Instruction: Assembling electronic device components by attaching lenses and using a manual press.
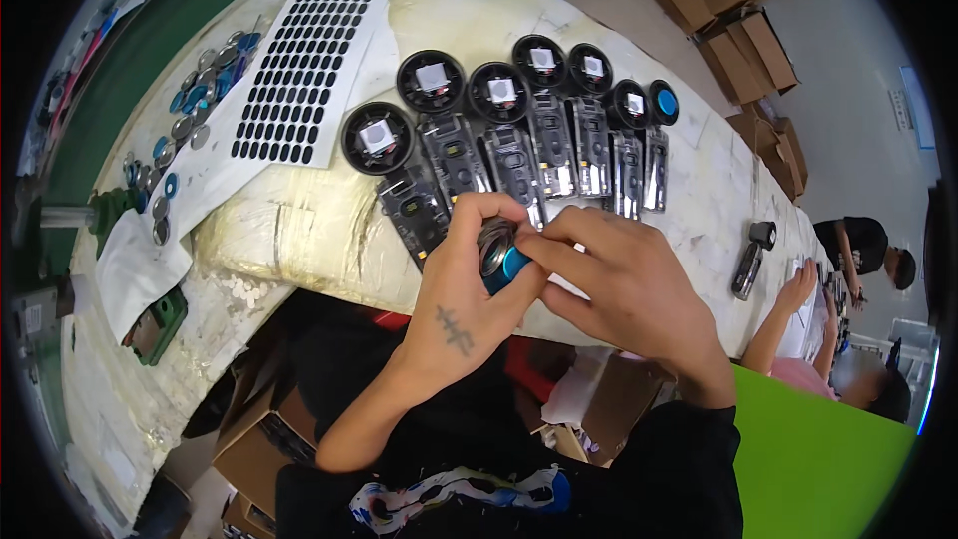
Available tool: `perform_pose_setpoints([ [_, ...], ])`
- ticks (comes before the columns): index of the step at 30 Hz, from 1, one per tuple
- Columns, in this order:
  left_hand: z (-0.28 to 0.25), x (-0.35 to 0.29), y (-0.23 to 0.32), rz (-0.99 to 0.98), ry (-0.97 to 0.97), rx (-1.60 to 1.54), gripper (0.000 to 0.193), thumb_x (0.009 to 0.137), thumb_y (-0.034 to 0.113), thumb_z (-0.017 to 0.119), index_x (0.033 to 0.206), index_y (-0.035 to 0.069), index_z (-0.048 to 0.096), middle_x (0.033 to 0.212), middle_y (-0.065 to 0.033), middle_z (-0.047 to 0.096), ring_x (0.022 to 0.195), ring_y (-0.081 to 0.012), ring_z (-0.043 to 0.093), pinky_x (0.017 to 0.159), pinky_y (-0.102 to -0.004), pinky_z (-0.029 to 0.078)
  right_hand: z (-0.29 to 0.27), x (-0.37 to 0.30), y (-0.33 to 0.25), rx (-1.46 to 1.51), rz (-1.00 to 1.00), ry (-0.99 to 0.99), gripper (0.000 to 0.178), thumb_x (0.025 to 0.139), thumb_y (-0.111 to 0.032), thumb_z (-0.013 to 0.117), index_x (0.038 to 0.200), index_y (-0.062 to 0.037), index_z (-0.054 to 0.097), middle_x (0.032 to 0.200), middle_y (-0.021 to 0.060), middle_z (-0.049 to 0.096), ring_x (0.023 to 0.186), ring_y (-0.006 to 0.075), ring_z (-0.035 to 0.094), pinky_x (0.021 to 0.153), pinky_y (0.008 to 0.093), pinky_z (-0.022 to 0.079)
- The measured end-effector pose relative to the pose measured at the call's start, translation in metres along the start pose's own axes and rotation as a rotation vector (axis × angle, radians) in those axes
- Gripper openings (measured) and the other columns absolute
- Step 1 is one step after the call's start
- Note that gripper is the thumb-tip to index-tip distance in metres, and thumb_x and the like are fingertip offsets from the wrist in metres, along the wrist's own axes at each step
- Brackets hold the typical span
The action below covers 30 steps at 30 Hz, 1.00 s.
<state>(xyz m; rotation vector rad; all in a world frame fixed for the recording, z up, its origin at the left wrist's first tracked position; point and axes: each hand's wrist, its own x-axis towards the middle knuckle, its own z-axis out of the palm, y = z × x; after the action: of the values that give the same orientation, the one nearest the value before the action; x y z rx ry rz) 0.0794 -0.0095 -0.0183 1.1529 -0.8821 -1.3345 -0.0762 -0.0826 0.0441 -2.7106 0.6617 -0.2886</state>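
Above the near edge of the table, my left hand [454, 314] curls its thumb and index finger around a small round silver-and-blue disc [512, 264]. From the other side my right hand [639, 274] presses pinched fingers to the rim of that disc; whether something thin is between them is hidden. Just beyond my hands several devices fan out in a row. Each has a clear-and-dark body [511, 162] and a round black head, most with a white square at the centre. The rightmost head [664, 103] has a blue centre instead.
A white sheet of black oval stickers [309, 65] lies at the left, beside scattered silver and blue discs [190, 105]. Another device [746, 269] lies at the right. Cardboard boxes [748, 50] are piled beyond the table. Other people, one with a forearm [773, 324] on the table, are at the right.
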Motion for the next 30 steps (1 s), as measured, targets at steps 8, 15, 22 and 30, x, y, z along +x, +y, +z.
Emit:
perform_pose_setpoints([
  [8, -0.006, 0.003, -0.014, -0.205, -0.171, -0.584, 0.033, 0.094, 0.005, 0.049, 0.126, 0.002, 0.040, 0.118, -0.0193, 0.055, 0.094, -0.0256, 0.064, 0.063, -0.0328, 0.052, -0.027, -0.007, 0.036, 0.283, 0.242, 0.159, 0.036, 0.071, -0.010, 0.078, 0.105, -0.0078, 0.066, 0.086, 0.0068, 0.062, 0.078, 0.0209, 0.061, 0.067, 0.0315, 0.051],
  [15, 0.005, -0.002, -0.008, -0.322, -0.263, -0.719, 0.039, 0.096, 0.006, 0.043, 0.134, -0.002, 0.042, 0.126, -0.0291, 0.056, 0.096, -0.0321, 0.066, 0.065, -0.0327, 0.053, -0.026, -0.004, 0.132, 0.009, 0.451, 0.390, 0.033, 0.072, -0.011, 0.080, 0.103, -0.0035, 0.071, 0.089, 0.0081, 0.061, 0.083, 0.0205, 0.058, 0.077, 0.0325, 0.047],
  [22, 0.000, -0.003, -0.015, -0.248, -0.321, -0.592, 0.035, 0.101, 0.010, 0.047, 0.133, -0.004, 0.043, 0.122, -0.0263, 0.061, 0.089, -0.0269, 0.070, 0.056, -0.0281, 0.055, -0.024, 0.001, 0.144, 0.024, 0.489, 0.347, 0.032, 0.072, -0.013, 0.081, 0.102, -0.0052, 0.073, 0.088, 0.0065, 0.059, 0.084, 0.0196, 0.056, 0.077, 0.0319, 0.047],
  [30, -0.001, -0.005, -0.015, -0.267, -0.346, -0.539, 0.027, 0.099, 0.008, 0.052, 0.123, -0.005, 0.050, 0.105, -0.0214, 0.068, 0.069, -0.0156, 0.068, 0.045, -0.0218, 0.048, -0.028, 0.003, 0.147, 0.067, 0.517, 0.274, 0.032, 0.071, -0.015, 0.081, 0.101, -0.0063, 0.074, 0.084, 0.0063, 0.058, 0.081, 0.0189, 0.054, 0.075, 0.0304, 0.046],
])
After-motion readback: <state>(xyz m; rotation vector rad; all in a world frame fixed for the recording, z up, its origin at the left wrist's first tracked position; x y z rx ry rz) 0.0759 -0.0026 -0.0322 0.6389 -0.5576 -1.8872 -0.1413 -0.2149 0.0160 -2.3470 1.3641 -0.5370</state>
